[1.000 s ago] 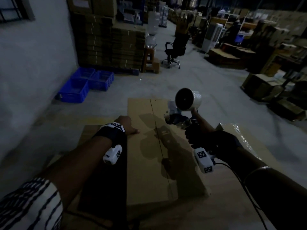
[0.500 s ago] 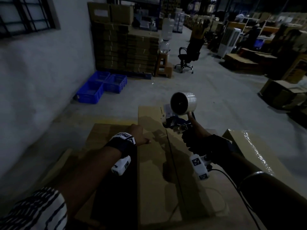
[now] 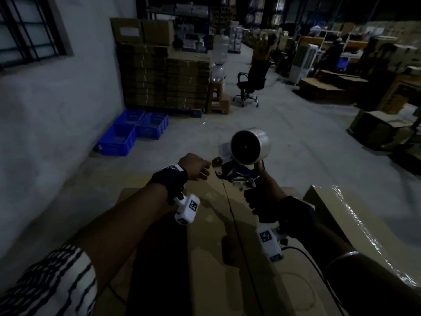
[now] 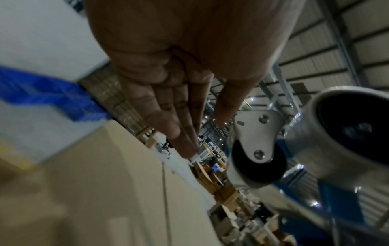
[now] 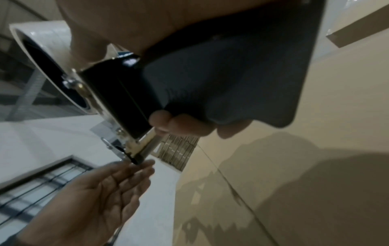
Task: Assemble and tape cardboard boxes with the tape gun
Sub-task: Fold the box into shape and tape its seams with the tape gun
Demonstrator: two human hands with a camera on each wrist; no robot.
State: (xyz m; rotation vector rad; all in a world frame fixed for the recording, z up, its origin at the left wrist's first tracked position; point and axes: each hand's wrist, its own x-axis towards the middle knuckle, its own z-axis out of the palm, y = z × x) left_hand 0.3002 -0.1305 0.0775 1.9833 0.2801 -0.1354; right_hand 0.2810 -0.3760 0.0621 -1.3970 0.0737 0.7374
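My left hand (image 3: 193,166) had its fingers (image 4: 179,126) straight and together, holding nothing, their tips reaching just beside the front roller (image 4: 257,159) of the tape gun (image 3: 241,165). My right hand (image 3: 262,201) was curled tight round the gun's handle, the tape roll (image 3: 250,145) raised above the cardboard box (image 3: 211,247), whose centre seam (image 3: 232,220) ran between my arms. The loose tape end seemed to hang near the roller, though blur hid it. I judged my fingertips could catch the cutter blade, or the tape could fold onto itself. The box's far edge lay just beneath the gun; beyond it was bare floor, and a wrapped carton (image 3: 355,224) crowded my right elbow.
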